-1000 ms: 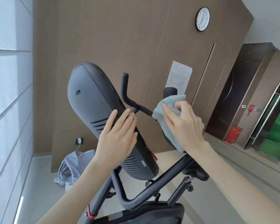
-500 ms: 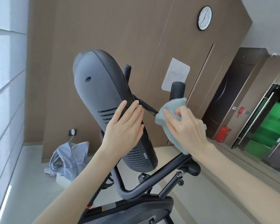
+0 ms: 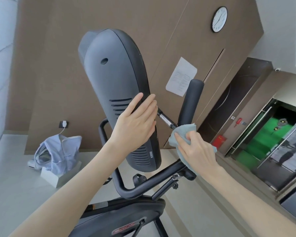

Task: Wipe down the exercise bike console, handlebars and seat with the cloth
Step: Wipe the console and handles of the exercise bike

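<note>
Cloth [image 3: 183, 132]: light blue terry, bunched in right hand [image 3: 197, 151]. Fingers are curled over it and pin it against the foot of the upright black handlebar grip [image 3: 192, 103], right where a short chrome rod [image 3: 166, 120] meets the grip. One corner sticks up above the knuckles, and more of it shows under the palm. Left hand [image 3: 135, 127]: flat, fingers straight and together, palm laid on the grey back shell of the console [image 3: 113, 77], fingertips reaching its dark front edge beside the upper vent slots; it grips nothing. Hands are apart, with the chrome rod running between them. Console is tilted, top leaning left in view, with a small round hole high on its back and a second vent block low down. Below it a black curved frame tube [image 3: 138, 188] sweeps from under the console to under the right hand. Bike's dark body shroud [image 3: 120, 218] sits at the bottom edge. Background: brown panel wall with a round clock [image 3: 219, 19] and a paper sheet [image 3: 181, 76] on it, a white charger [image 3: 64, 124] plugged into a socket, a pale blue garment [image 3: 58, 149] heaped over a white box [image 3: 58, 176] on the floor, and a red box [image 3: 220, 141] near a dark door [image 3: 229, 106].
</note>
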`<state>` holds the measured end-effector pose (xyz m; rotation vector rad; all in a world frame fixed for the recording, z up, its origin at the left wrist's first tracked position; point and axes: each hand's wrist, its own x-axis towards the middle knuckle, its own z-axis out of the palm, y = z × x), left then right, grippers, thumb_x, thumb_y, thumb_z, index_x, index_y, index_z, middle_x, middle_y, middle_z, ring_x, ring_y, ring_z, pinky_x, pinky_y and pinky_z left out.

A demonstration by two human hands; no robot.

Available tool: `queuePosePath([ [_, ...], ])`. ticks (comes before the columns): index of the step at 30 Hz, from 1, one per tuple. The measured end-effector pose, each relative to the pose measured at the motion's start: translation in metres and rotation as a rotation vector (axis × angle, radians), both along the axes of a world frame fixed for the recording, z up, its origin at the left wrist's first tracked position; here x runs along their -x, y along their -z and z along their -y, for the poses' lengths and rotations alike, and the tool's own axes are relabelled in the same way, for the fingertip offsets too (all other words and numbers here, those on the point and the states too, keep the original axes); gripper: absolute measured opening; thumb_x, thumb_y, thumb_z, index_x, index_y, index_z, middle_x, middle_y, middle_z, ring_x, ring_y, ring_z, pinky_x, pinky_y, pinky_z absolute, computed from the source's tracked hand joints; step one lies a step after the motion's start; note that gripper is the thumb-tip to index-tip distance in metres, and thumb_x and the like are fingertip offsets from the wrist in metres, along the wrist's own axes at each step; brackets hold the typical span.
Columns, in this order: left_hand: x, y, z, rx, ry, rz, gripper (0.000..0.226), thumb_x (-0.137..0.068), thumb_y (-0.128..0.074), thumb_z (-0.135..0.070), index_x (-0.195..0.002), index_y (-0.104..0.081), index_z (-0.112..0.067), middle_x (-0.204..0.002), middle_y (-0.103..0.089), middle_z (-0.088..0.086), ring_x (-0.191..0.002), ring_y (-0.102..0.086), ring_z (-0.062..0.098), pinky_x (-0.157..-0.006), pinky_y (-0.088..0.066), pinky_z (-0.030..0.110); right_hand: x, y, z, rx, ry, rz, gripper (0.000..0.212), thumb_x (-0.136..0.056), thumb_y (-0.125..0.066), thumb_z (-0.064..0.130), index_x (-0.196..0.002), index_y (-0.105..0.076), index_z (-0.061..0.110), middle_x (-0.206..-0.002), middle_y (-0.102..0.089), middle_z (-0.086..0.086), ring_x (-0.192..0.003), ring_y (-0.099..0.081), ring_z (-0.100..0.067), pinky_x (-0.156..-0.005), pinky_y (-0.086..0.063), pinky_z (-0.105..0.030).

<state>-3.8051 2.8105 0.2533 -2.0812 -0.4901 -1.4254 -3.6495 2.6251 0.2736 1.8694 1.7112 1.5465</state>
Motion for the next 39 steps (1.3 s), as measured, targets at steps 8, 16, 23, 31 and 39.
queuePosePath([
  [8,0.000,0.000,-0.001,-0.014,0.005,0.024,0.041,-0.098,-0.038,-0.027,-0.123,-0.059,-0.002,-0.131,-0.058,0.011,-0.135,-0.040,0.026,-0.118,-0.012,0.045,0.032,-0.081,-0.036,-0.241,-0.114,0.045,0.030,-0.088,-0.060,0.017,-0.117,-0.063,0.012,-0.078,-0.045,-0.011,-0.064,-0.043,-0.019,-0.045,-0.026,-0.018],
  [16,0.000,-0.001,-0.002,-0.041,0.012,0.051,0.039,-0.096,-0.042,-0.026,-0.121,-0.062,-0.004,-0.127,-0.061,0.008,-0.132,-0.044,0.024,-0.117,-0.014,0.043,0.031,-0.107,-0.059,-0.233,0.080,0.048,0.029,-0.081,-0.070,0.012,-0.109,-0.065,0.004,-0.080,-0.048,-0.017,-0.065,-0.048,-0.028,-0.048,-0.026,-0.021],
  [23,-0.001,0.000,0.000,-0.031,0.012,0.084,0.038,-0.097,-0.039,-0.025,-0.117,-0.064,-0.005,-0.127,-0.061,0.007,-0.132,-0.045,0.023,-0.117,-0.011,0.042,0.022,-0.062,-0.044,-0.110,0.041,0.105,0.031,-0.076,-0.073,0.012,-0.105,-0.065,0.004,-0.077,-0.049,-0.014,-0.063,-0.049,-0.026,-0.044,-0.025,-0.019],
  [31,-0.004,0.001,0.003,0.012,0.020,0.086,0.041,-0.100,-0.032,-0.026,-0.116,-0.064,-0.004,-0.126,-0.061,0.007,-0.133,-0.042,0.022,-0.117,-0.010,0.042,-0.011,-0.016,-0.015,0.016,-0.070,0.215,0.040,-0.073,-0.064,0.000,-0.113,-0.064,0.008,-0.082,-0.041,-0.008,-0.063,-0.045,-0.021,-0.048,-0.020,-0.021],
  [39,-0.001,0.000,0.004,0.032,0.005,0.048,0.042,-0.100,-0.032,-0.026,-0.121,-0.060,-0.003,-0.133,-0.056,0.009,-0.137,-0.037,0.023,-0.118,-0.010,0.044,-0.023,-0.003,0.009,0.085,-0.086,0.017,0.049,-0.066,-0.073,-0.003,-0.113,-0.067,0.010,-0.080,-0.046,-0.010,-0.061,-0.050,-0.021,-0.043,-0.027,-0.019],
])
